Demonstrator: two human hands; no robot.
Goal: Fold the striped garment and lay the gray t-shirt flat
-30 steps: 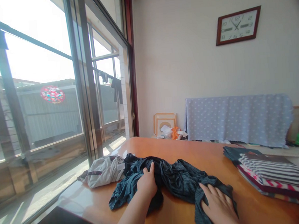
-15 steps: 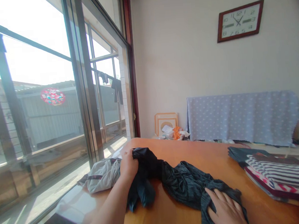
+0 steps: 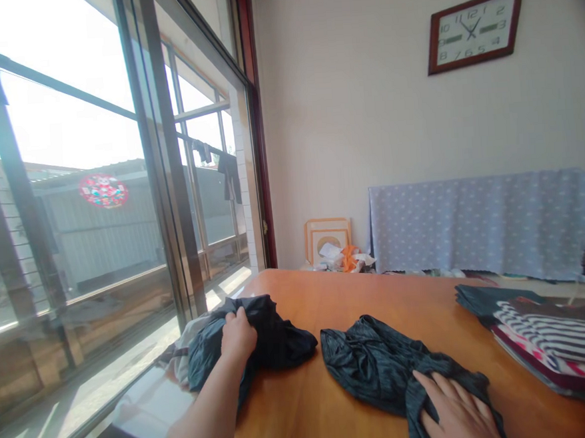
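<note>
Our left hand [image 3: 238, 337] clenches a dark cloth [image 3: 278, 343]; our right hand [image 3: 454, 414] lies spread, pressing a second dark cloth [image 3: 367, 364] on the wooden table [image 3: 328, 296].

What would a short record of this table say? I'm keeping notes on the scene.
Left hand: gripping a dark bundle
Right hand: resting on a dark grey garment
Beside the bundle: a pale garment, partly under it
Surface: orange-brown wooden table
Table's right side: folded clothes, stacked, some striped
Wall: clock
</note>
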